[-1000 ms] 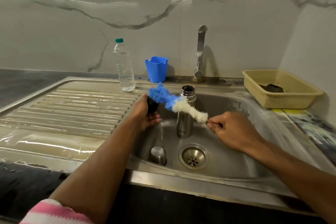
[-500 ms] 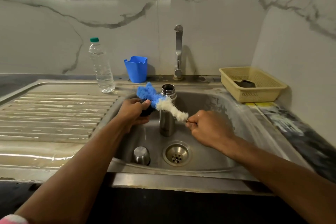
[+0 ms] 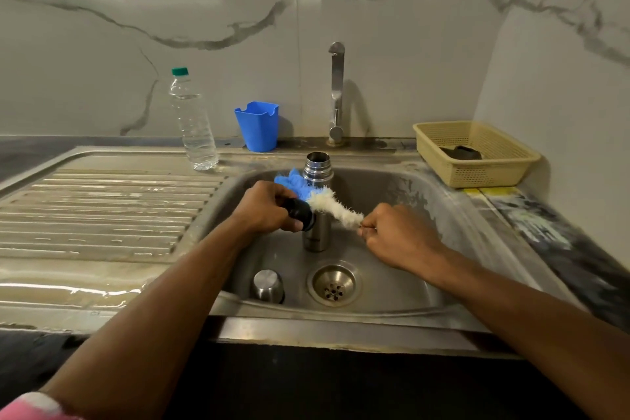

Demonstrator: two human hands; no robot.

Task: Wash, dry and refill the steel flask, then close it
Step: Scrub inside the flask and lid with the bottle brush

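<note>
A pink-and-white sleeve (image 3: 32, 406) showed at the lower left corner, nearest the camera, as a person reached both bare forearms over the front rim of a stainless steel sink (image 3: 341, 326). In the basin, a steel cup-shaped cap (image 3: 268, 285) stood mouth down just left of the drain strainer (image 3: 334, 283). Above them, the left hand (image 3: 264, 206) curled its fingers round a small black stopper (image 3: 300, 211), while the right hand (image 3: 399, 235) pinched the thin end of a bottle brush (image 3: 327, 199), its white bristles running up and left into a blue tuft. The brush head lay against the black stopper, across the front of the steel flask (image 3: 317, 201). The flask stood upright and uncapped on the basin floor behind the hands, its open mouth at about the level of the sink's back rim. To the left, a ribbed draining board (image 3: 102, 211) glistened with water. Farther back, a clear plastic water bottle (image 3: 193, 121) with a green cap stood on the board's far edge, a blue plastic holder (image 3: 257, 126) beside it and the tap (image 3: 336, 92) rising behind the flask. At right, a cream perforated basket (image 3: 494, 169) held a dark object too indistinct to identify. A marble-patterned wall (image 3: 238, 10) closed the scene.
</note>
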